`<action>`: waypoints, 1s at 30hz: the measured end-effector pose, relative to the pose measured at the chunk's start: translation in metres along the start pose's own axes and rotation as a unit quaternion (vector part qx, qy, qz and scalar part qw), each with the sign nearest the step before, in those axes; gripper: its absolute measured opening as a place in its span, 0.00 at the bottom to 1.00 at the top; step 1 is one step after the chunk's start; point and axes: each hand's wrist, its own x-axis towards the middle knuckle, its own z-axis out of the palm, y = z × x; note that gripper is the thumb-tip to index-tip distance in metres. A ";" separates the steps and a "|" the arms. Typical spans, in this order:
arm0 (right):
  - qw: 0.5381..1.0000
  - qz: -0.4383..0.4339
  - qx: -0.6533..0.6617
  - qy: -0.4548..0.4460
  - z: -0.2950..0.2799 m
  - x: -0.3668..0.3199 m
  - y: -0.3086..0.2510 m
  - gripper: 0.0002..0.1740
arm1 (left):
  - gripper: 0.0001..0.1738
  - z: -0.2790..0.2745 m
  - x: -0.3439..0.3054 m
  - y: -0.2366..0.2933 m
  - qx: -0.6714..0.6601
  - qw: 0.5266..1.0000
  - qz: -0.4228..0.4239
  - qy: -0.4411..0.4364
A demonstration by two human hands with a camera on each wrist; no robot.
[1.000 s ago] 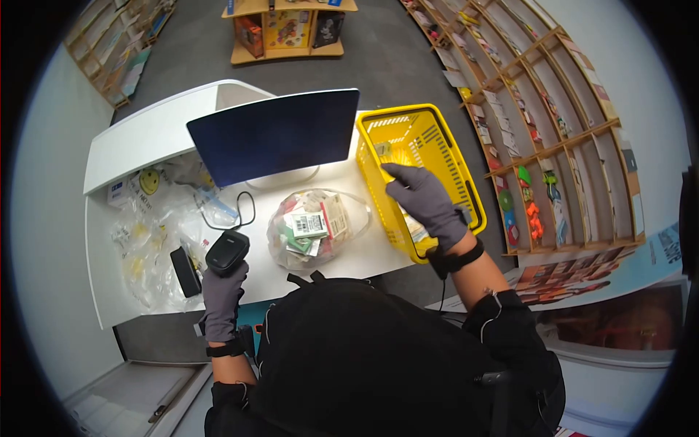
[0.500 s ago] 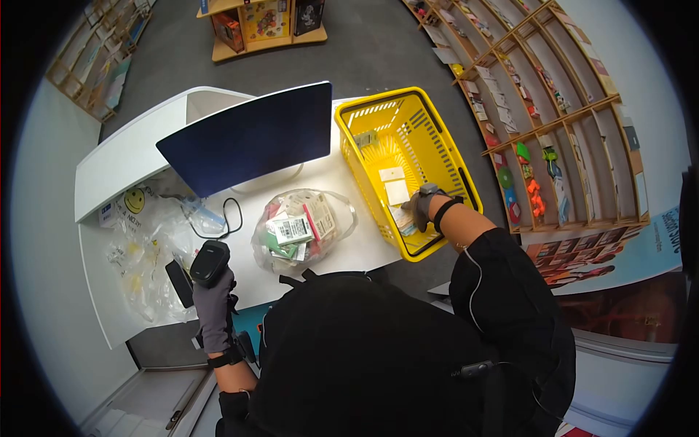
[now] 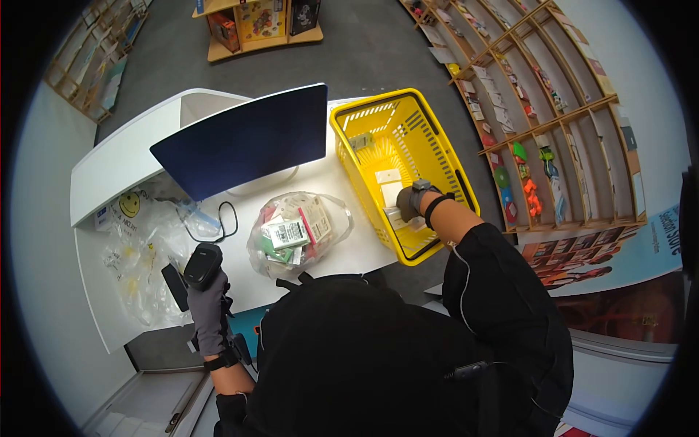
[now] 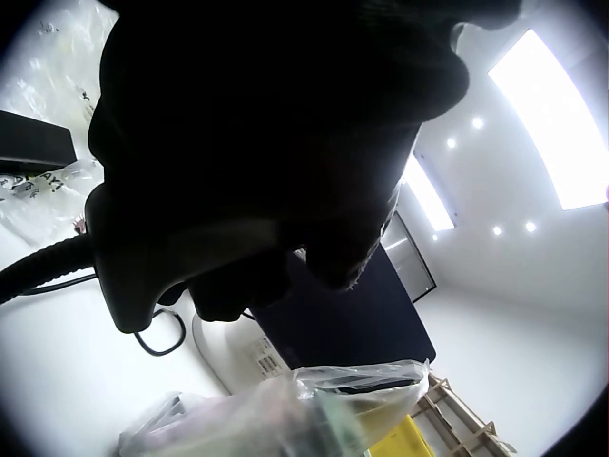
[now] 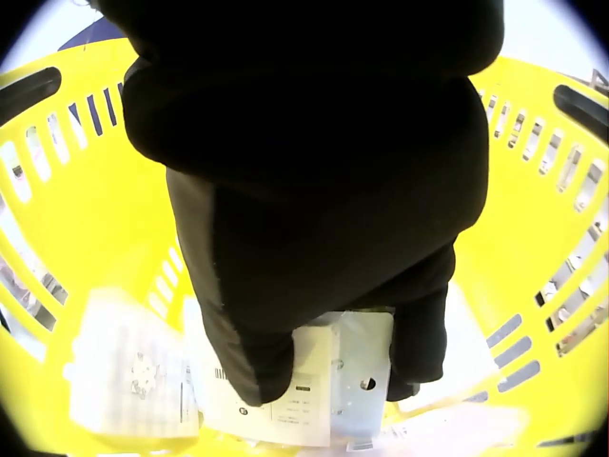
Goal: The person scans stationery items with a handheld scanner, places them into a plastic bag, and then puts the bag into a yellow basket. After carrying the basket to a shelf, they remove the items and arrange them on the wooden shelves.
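My gloved left hand (image 3: 210,315) grips a black handheld scanner (image 3: 203,266) above the left part of the white counter. Inside the yellow basket (image 3: 461,191), my right hand (image 3: 412,203) is low among flat white packs. The right wrist view shows its fingers pinching a white and pale blue packet (image 5: 314,400), with another white pack (image 5: 133,381) lying to the left. On the counter between the hands sits a clear plastic bag (image 3: 340,225) holding several packets, a white labelled one (image 3: 288,234) on top.
A large monitor (image 3: 244,142) stands behind the bag. Crumpled plastic bags (image 3: 138,255) and a black box-like object (image 3: 175,287) lie at the left, with a black cable (image 3: 229,221) near them. Shelves (image 3: 575,112) with goods line the right side.
My right hand has gone down into the basket and now pinches a packet. The left hand keeps the scanner, a little lower and further left in view. The head view has shifted.
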 end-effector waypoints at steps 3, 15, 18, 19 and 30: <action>0.999 -0.011 0.014 0.026 -0.002 -0.008 -0.002 0.27 | 0.16 -0.004 0.002 -0.003 0.004 1.000 0.010 0.000; 0.706 0.023 0.638 0.307 -0.066 -0.195 -0.012 0.24 | 0.20 -0.007 -0.016 0.041 -0.022 0.989 0.143 -0.015; 0.638 -0.047 0.708 0.299 -0.069 -0.232 -0.063 0.22 | 0.22 0.002 -0.036 0.067 0.039 0.964 0.258 -0.055; 0.629 -0.079 0.729 0.258 -0.072 -0.239 -0.085 0.22 | 0.23 0.005 -0.038 0.075 0.103 0.939 0.304 -0.120; 0.717 -0.147 0.652 0.195 -0.094 -0.261 -0.192 0.23 | 0.28 0.023 -0.067 0.110 0.267 0.882 0.289 -0.261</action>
